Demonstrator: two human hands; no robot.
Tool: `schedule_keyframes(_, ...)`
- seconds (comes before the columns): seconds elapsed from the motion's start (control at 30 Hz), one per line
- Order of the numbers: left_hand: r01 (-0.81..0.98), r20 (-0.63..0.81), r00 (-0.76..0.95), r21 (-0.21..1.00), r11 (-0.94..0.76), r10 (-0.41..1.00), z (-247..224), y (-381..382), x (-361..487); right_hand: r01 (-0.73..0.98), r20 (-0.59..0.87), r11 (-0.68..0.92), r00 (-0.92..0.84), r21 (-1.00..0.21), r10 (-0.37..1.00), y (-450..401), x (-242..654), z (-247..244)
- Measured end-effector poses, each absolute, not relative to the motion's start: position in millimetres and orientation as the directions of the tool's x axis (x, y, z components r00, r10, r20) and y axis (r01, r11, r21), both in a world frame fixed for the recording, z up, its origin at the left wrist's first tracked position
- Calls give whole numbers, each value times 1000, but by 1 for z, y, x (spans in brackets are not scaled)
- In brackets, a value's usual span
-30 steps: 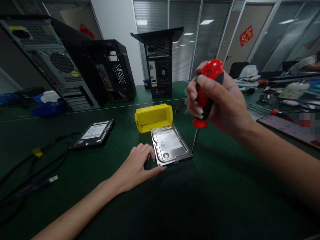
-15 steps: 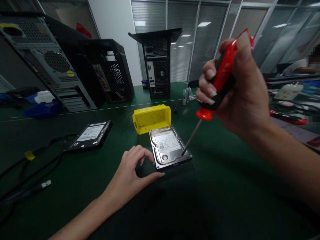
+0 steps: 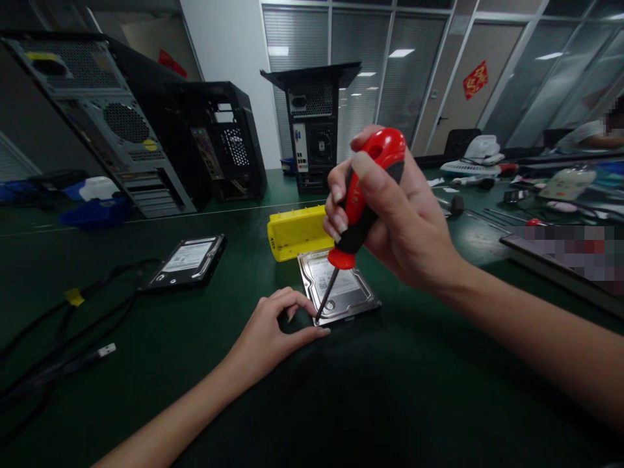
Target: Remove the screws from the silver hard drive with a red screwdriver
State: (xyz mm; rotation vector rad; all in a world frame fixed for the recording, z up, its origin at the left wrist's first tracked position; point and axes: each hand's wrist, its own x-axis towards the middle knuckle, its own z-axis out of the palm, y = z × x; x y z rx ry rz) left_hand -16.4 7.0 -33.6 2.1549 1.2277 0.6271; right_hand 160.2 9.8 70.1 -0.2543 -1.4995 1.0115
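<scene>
Screwdriver (image 3: 356, 200) shifted to near-left corner of drive (image 3: 347, 284), likely new workpoint; right fingers (image 3: 339, 175) clasp it, left fingers (image 3: 294, 299) half-open round corner.

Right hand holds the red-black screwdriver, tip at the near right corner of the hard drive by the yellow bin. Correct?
Wrong corner: in the head view, the tip of the screwdriver is at the near left corner of the hard drive. The rest stands.

The screwdriver (image 3: 358, 201) is red and black, the hard drive (image 3: 357, 301) silver with a white label (image 3: 347, 281), the bin (image 3: 298, 235) plain yellow, the counter (image 3: 414, 370) dark green, the door's paper sign (image 3: 475, 80) red with gold characters.
</scene>
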Motion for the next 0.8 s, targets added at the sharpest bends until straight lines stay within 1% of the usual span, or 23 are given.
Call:
schedule_keyframes(0.23, 580, 120, 453, 713, -394, 883, -31, 8, -15, -404, 701, 580, -301, -708, 647, 15, 157, 68)
schedule_keyframes(0.4, 573, 111, 456, 723, -387, 883, -31, 8, -14, -338, 660, 568, -324, -750, 678, 16, 155, 68)
schedule_keyframes(0.47, 571, 112, 454, 725, -385, 884, -31, 8, -15, -343, 666, 574, -315, -744, 676, 17, 154, 68)
schedule_keyframes(0.67, 567, 104, 456, 731, -379, 884, -31, 8, -15, -427, 715, 583, -284, -691, 639, 21, 156, 67)
schedule_keyframes(0.8, 552, 118, 459, 738, -387, 880, -32, 8, -16, -411, 708, 583, -294, -700, 642, 21, 156, 67)
